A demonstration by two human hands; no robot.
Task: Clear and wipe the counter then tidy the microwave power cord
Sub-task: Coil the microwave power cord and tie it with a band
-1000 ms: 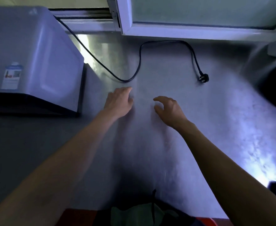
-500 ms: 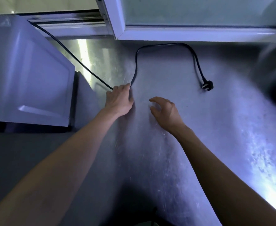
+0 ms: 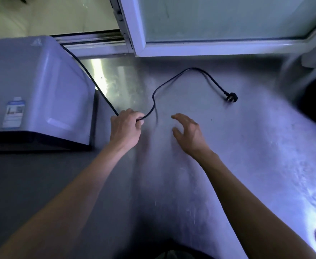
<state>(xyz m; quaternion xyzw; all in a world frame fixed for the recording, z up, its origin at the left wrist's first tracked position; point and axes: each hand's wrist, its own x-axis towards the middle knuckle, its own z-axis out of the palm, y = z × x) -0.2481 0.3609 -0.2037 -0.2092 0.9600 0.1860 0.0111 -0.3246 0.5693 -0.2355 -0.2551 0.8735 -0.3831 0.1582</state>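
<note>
Fingers (image 3: pixel 138 118) of the left hand (image 3: pixel 125 128) curl round the black power cord (image 3: pixel 154 98), gripping it just right of the microwave (image 3: pixel 35 90). From there the cord loops across the steel counter (image 3: pixel 246 165) to its plug (image 3: pixel 231 97) (lying flat, well apart from either hand). The right hand (image 3: pixel 189 133) hovers beside, fingers loosely spread, holding nothing.

Head view, steeply down over counter (image 3: pixel 228 165)

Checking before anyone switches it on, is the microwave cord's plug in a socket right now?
No, the plug lies loose on the counter, away from any socket.
</note>
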